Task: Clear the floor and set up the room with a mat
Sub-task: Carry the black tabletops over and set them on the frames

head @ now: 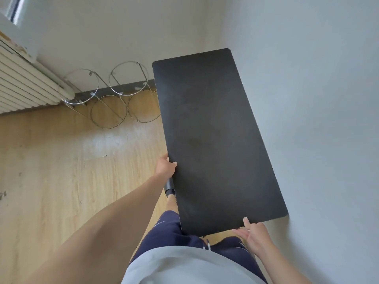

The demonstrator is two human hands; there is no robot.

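Right hand (254, 234) props the near edge of the black board (215, 130) on nearly straight fingers, thumb on top. Left hand (165, 167) grips its left edge, thumb hooked over.

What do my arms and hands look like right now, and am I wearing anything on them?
The left forearm and right forearm are bare, with no sleeve reaching them. The left hand and right hand have no gloves, and no watch, bracelet or ring shows. Below are a light grey top and navy shorts with a white drawcord.
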